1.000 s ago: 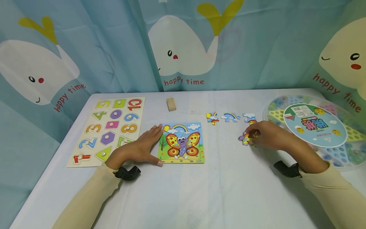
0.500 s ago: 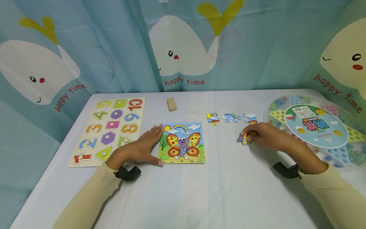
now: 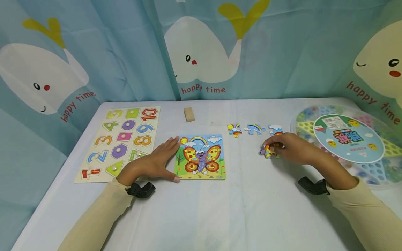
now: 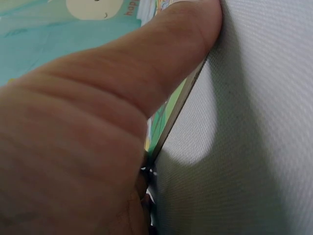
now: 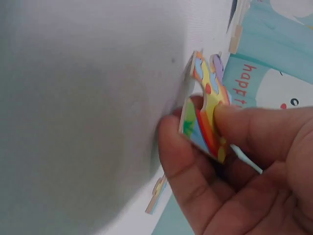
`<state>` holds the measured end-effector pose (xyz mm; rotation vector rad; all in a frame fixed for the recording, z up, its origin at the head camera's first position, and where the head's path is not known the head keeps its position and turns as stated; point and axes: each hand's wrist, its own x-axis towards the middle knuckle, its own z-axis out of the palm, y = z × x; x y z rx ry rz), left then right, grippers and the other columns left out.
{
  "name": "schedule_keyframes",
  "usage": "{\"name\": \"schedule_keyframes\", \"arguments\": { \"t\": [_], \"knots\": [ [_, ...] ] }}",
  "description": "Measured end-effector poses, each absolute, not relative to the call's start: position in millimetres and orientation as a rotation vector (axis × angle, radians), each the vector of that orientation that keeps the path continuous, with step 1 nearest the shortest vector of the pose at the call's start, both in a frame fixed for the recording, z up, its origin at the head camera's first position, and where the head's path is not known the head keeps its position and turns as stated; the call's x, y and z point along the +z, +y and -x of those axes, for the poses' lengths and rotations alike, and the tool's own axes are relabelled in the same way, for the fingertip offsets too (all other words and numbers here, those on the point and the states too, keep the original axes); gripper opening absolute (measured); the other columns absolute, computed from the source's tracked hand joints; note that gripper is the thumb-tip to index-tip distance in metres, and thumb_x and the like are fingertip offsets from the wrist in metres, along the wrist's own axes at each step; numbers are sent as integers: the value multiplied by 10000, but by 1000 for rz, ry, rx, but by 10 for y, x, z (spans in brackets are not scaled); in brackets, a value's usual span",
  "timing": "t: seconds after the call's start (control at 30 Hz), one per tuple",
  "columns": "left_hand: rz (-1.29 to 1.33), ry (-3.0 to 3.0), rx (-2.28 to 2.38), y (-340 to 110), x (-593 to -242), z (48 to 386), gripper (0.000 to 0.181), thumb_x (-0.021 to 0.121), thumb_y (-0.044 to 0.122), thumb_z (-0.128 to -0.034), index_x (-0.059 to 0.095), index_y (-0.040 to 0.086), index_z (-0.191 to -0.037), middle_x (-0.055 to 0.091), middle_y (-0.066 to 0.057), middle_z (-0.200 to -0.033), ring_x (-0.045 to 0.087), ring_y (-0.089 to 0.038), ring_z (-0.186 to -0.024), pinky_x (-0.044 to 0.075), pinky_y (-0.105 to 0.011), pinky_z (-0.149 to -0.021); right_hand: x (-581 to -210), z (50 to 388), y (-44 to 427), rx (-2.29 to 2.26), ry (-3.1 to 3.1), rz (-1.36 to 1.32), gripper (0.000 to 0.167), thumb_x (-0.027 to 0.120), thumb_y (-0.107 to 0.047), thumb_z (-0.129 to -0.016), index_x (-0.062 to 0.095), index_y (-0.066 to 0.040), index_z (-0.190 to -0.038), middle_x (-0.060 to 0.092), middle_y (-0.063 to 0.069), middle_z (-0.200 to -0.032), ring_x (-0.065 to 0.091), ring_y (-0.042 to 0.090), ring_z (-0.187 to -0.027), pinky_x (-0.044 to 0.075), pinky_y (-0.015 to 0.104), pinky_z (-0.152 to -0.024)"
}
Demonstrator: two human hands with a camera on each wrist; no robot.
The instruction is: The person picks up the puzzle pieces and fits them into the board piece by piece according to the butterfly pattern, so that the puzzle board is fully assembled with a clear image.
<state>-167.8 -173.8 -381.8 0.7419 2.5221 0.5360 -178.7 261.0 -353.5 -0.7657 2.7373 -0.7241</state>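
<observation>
A square butterfly puzzle board (image 3: pixel 200 157) lies on the white table in the head view. My left hand (image 3: pixel 154 162) rests along its left edge, thumb and fingers spread and fairly straight; in the left wrist view the thumb (image 4: pixel 171 54) touches that edge. My right hand (image 3: pixel 292 148) pinches a jigsaw piece (image 5: pixel 209 105) between thumb and fingers. This piece is yellow, red, blue and green with a purple knob, and it is tilted in the right wrist view. Beyond it lie a sun piece (image 3: pixel 234 129), a rainbow piece (image 3: pixel 254 129) and a cloud piece (image 3: pixel 275 129) in a row.
On the left lies a number-and-shape board (image 3: pixel 117 144) with small knobs. A small wooden block (image 3: pixel 189 114) sits near the back edge. To the right is a round clear game box (image 3: pixel 348 139) with coloured beads. A whale-print curtain (image 3: pixel 273 52) hangs behind the table.
My right hand has shifted slightly left and turned a little with the jigsaw piece in its fingers. My left hand stays by the board.
</observation>
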Motion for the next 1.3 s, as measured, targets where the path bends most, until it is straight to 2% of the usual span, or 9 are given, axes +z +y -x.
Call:
{"name": "schedule_keyframes", "arguments": {
  "t": [0.3, 0.53, 0.77, 1.03, 1.3],
  "knots": [
    [-748, 2513, 551, -1739, -3794, 1672, 1213, 800, 532, -732, 41, 87, -1567, -93, -19, -1622, -119, -202, -1466, 3, -442, -1175, -3525, 1812, 2501, -742, 2803, 731, 204, 618, 71, -884, 686, 39, -1074, 661, 15, -917, 525, 176, -805, 458, 311, -662],
    [-764, 2516, 557, -1730, -3795, 1673, 1216, 802, 531, -728, 49, 68, -1565, -82, -41, -1624, -109, -222, -1469, 11, -462, -1174, -3518, 1817, 2380, -821, 2814, 750, 193, 631, 62, -878, 692, 52, -1060, 669, 29, -885, 550, 183, -806, 469, 287, -661],
    [-769, 2517, 550, -1738, -3795, 1676, 1214, 804, 522, -730, 48, 70, -1565, -81, -40, -1625, -110, -221, -1469, 12, -460, -1174, -3527, 1861, 2243, -862, 2791, 786, 193, 618, 108, -862, 700, 60, -1030, 690, 34, -899, 590, 187, -804, 493, 281, -655],
    [-754, 2521, 539, -1739, -3820, 1684, 1212, 801, 531, -729, 46, 88, -1568, -89, -17, -1623, -114, -202, -1467, 13, -451, -1175, -3506, 1864, 2124, -862, 2790, 758, 183, 618, 62, -888, 713, 19, -1039, 696, 4, -905, 560, 163, -780, 472, 294, -648],
    [-760, 2517, 559, -1739, -3803, 1675, 1220, 805, 530, -721, 50, 77, -1565, -85, -33, -1624, -112, -218, -1468, 16, -469, -1173, -3507, 1886, 2038, -920, 2766, 754, 185, 611, 78, -883, 704, 44, -1039, 687, 30, -906, 568, 190, -803, 483, 326, -685]
  ]
}}
